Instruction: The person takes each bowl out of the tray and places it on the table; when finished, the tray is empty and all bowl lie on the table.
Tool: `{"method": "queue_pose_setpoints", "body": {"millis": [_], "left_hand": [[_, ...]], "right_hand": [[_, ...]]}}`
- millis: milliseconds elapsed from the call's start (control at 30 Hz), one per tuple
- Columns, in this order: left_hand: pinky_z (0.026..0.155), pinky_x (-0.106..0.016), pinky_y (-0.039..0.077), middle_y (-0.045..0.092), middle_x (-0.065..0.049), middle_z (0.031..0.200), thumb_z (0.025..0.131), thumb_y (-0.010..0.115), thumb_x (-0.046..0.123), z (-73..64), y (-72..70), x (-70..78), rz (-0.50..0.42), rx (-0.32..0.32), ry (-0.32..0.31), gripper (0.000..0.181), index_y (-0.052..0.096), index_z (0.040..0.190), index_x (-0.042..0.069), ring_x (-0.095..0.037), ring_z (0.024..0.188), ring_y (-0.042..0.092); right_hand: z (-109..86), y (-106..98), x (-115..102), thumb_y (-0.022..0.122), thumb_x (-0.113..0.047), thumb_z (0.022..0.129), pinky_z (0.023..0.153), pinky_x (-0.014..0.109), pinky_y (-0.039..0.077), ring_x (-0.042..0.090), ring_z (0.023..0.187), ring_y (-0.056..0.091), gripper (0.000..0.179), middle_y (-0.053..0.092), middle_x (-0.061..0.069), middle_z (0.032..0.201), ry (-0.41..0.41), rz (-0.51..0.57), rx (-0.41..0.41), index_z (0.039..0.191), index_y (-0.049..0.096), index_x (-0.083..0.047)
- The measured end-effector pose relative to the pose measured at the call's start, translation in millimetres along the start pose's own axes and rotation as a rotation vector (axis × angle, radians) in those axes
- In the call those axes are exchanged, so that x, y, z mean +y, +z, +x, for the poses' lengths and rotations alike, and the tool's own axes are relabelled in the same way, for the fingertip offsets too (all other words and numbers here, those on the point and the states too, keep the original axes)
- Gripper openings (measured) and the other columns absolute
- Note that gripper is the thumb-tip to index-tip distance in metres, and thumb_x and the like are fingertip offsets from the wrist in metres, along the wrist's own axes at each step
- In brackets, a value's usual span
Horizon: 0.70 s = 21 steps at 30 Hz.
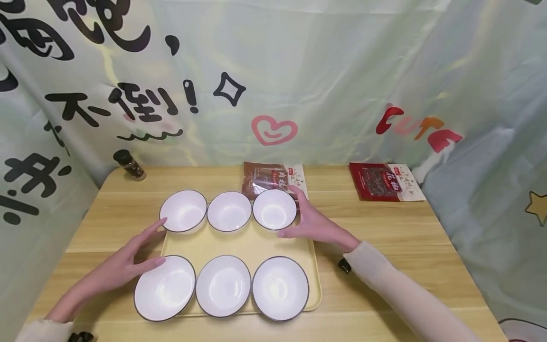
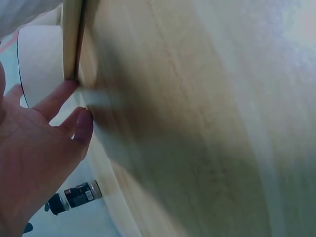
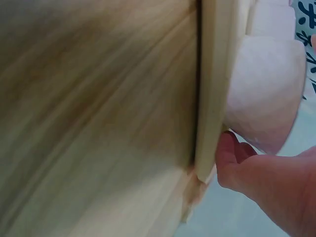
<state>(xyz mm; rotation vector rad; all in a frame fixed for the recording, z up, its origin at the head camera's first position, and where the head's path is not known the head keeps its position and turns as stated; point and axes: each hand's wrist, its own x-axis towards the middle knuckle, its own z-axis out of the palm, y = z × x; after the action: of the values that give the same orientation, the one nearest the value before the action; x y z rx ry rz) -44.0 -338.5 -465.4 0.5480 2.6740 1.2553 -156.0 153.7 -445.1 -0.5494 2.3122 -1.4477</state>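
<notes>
White bowls with dark rims stand in two rows of three on a pale yellow tray (image 1: 239, 244). My right hand (image 1: 314, 221) curves round the right side of the far right bowl (image 1: 274, 209), thumb in front and index finger behind. In the right wrist view its lower fingers (image 3: 229, 153) bend beside the bowl and the tray edge. My left hand (image 1: 121, 266) is spread at the tray's left side. Its index finger reaches the far left bowl (image 1: 183, 210), and its thumb lies at the rim of the near left bowl (image 1: 164, 288). Other left fingertips touch the tray edge in the left wrist view.
A brown spice packet (image 1: 267, 179) lies behind the tray. A red spice packet (image 1: 380, 183) is at the back right of the wooden table (image 1: 376, 247). At the back left a black-capped spice jar (image 1: 129, 165) stands near the cloth backdrop (image 1: 333, 85).
</notes>
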Motion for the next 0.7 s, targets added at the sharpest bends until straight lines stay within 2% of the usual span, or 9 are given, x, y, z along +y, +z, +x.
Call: {"method": "queue_pose_setpoints", "body": {"millis": [100,333,700], "left_hand": [[0.106,-0.006,0.023,0.050,-0.027,0.160,0.104,0.077,0.014,-0.7,0.1,-0.9,-0.003,-0.007,-0.015,0.094,0.020,0.177,0.029,-0.051,0.145,0.043],[0.106,-0.008,0.023,0.046,-0.018,0.166,0.110,0.070,0.021,-5.8,-2.5,-4.3,-0.015,-0.036,-0.102,0.086,0.018,0.176,0.038,-0.016,0.153,0.034],[0.106,-0.008,0.021,0.045,-0.018,0.167,0.110,0.069,0.021,-4.9,-0.6,-3.2,-0.038,-0.033,-0.111,0.085,0.018,0.176,0.039,-0.002,0.152,0.028]], "right_hand": [[4.8,3.5,1.1,0.102,-0.022,0.077,0.122,0.060,0.034,0.036,0.148,0.044,0.135,0.032,0.019,0.168,0.002,0.013,-0.004,0.173,0.008,-0.015],[15.2,8.0,6.4,0.104,-0.020,0.075,0.116,0.056,0.042,0.032,0.140,0.051,0.132,0.045,0.015,0.159,0.010,0.023,-0.030,0.171,0.014,-0.021],[17.9,11.0,12.9,0.105,-0.024,0.073,0.111,0.058,0.048,0.034,0.137,0.054,0.128,0.045,0.013,0.160,0.020,-0.004,0.005,0.171,0.022,-0.022]]}}
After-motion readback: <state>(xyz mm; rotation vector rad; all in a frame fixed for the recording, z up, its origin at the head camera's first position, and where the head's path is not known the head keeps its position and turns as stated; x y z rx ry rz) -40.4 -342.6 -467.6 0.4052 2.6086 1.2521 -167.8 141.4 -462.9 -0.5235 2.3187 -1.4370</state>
